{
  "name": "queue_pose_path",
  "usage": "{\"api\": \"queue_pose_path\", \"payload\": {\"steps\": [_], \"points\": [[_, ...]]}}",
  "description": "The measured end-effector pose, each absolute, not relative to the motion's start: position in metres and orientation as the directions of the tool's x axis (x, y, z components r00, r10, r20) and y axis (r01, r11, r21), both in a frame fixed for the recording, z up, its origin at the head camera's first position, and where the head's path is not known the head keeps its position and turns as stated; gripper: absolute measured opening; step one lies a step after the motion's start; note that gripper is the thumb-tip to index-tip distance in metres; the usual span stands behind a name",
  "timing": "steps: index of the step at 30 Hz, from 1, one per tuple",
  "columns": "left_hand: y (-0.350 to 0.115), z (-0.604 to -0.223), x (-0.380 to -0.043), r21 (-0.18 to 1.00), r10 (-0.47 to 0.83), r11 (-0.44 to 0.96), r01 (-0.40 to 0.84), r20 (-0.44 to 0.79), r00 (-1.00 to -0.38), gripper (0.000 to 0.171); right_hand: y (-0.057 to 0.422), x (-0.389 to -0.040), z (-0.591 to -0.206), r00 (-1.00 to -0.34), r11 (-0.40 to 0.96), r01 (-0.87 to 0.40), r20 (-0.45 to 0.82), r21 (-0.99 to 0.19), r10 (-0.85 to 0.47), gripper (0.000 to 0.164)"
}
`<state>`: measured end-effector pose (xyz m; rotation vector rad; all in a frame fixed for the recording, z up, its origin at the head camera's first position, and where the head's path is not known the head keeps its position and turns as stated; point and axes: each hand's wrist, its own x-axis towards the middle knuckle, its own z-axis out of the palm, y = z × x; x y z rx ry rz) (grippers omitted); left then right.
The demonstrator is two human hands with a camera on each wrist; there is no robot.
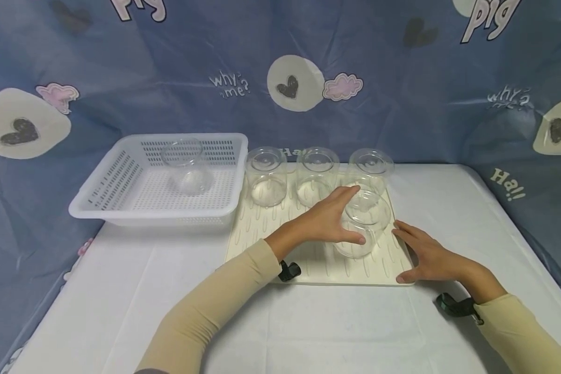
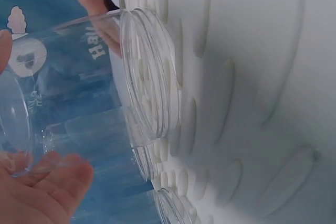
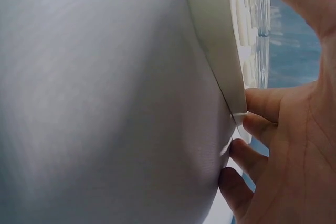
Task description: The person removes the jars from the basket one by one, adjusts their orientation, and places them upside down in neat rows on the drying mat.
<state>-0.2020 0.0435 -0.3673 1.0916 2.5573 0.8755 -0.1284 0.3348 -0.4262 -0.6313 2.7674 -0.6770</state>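
Observation:
My left hand (image 1: 329, 218) holds a clear jar (image 1: 381, 215) at the front right of the cream ribbed mat (image 1: 304, 265), thumb on the near side and fingers round the far side. In the left wrist view the jar's ringed end (image 2: 152, 77) faces down, close to the mat, and the fingertips (image 2: 76, 177) are at its wall. My right hand (image 1: 432, 254) is spread at the mat's right edge. In the right wrist view its fingertips (image 3: 257, 100) touch the mat's side (image 3: 218, 30) and the tablecloth.
Three more clear jars, left (image 1: 266, 176), middle (image 1: 317, 176) and right (image 1: 369, 163), stand in a row along the mat's back. A white perforated basket (image 1: 156, 214) at the left holds another clear jar (image 1: 182, 153). A blue printed curtain (image 1: 402, 114) hangs behind the white-covered table (image 1: 341, 327).

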Motion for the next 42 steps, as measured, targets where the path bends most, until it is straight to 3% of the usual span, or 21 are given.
{"api": "queue_pose_path", "payload": {"steps": [9, 14, 17, 22, 27, 33, 42], "points": [[0.043, -0.363, -0.2, 0.555, 0.709, 0.578, 0.598, 0.023, -0.705, 0.117, 0.335, -0.126, -0.422, -0.889, 0.802, -0.337, -0.114, -0.493, -0.443, 0.109], [0.026, -0.353, -0.193, 0.521, 0.669, 0.628, 0.579, 0.02, -0.743, 0.123, 0.331, -0.125, -0.425, -0.886, 0.8, -0.348, -0.107, -0.488, -0.451, 0.11], [0.004, -0.34, -0.184, 0.492, 0.658, 0.638, 0.592, 0.051, -0.751, 0.113, 0.329, -0.125, -0.427, -0.888, 0.805, -0.342, -0.115, -0.485, -0.446, 0.111], [-0.042, -0.316, -0.171, 0.397, 0.688, 0.634, 0.664, 0.102, -0.718, 0.079, 0.328, -0.125, -0.426, -0.885, 0.801, -0.342, -0.117, -0.491, -0.45, 0.111], [-0.081, -0.283, -0.178, 0.281, 0.689, 0.66, 0.696, 0.144, -0.711, 0.057, 0.33, -0.125, -0.424, -0.888, 0.8, -0.331, -0.121, -0.5, -0.443, 0.111], [-0.12, -0.25, -0.197, 0.246, 0.588, 0.764, 0.597, 0.117, -0.801, 0.052, 0.333, -0.125, -0.428, -0.876, 0.789, -0.375, -0.092, -0.487, -0.473, 0.109], [-0.178, -0.233, -0.237, 0.247, 0.422, 0.859, 0.448, 0.154, -0.893, 0.053, 0.336, -0.126, -0.43, -0.88, 0.792, -0.365, -0.098, -0.489, -0.466, 0.11]]}}
